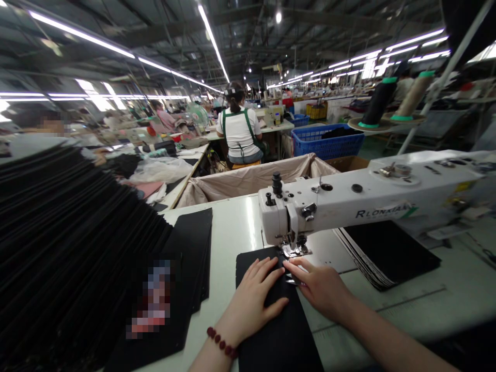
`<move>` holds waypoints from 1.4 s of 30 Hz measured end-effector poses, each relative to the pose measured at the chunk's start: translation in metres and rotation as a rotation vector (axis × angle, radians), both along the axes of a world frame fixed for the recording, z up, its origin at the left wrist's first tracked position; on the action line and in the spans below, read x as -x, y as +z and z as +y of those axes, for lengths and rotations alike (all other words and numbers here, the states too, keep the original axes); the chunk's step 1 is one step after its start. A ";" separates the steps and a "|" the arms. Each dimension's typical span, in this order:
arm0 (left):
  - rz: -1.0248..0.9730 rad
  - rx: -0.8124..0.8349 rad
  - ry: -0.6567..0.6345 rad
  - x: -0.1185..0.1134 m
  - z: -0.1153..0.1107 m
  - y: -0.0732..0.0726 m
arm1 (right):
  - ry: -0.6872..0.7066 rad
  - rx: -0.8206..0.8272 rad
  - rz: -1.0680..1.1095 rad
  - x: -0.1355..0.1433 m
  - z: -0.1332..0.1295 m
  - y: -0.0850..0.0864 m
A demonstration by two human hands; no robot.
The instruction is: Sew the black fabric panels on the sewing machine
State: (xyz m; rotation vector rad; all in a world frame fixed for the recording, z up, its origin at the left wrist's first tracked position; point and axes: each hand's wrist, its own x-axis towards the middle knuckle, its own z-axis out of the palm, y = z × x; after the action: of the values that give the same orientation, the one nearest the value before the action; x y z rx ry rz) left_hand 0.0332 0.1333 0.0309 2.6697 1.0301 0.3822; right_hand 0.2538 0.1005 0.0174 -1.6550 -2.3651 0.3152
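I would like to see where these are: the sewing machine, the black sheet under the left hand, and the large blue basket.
Sewing machine (337, 201): head view, middle of its white arm.
Black sheet (278, 333): head view, bare lower part.
Large blue basket (329, 146): head view, its front wall.

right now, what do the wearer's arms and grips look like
The left grip is an ungloved hand, with a dark red beaded bracelet around its wrist. The right grip is ungloved, its wrist bare. No sleeve shows on the left forearm or right forearm.
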 end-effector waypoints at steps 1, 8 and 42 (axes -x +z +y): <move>-0.007 -0.005 0.000 0.000 0.000 0.000 | 0.001 0.000 0.004 0.000 0.000 0.000; 0.021 -0.009 0.012 0.001 0.000 -0.001 | 0.002 0.007 0.023 0.001 -0.001 0.001; 0.036 -0.018 0.027 0.002 0.002 -0.004 | -0.005 -0.011 0.047 -0.001 -0.001 -0.001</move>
State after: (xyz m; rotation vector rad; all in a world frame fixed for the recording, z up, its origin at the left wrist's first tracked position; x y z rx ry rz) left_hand 0.0313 0.1352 0.0274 2.6907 1.0793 0.3512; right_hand 0.2552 0.0999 0.0166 -1.6302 -2.3239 0.3360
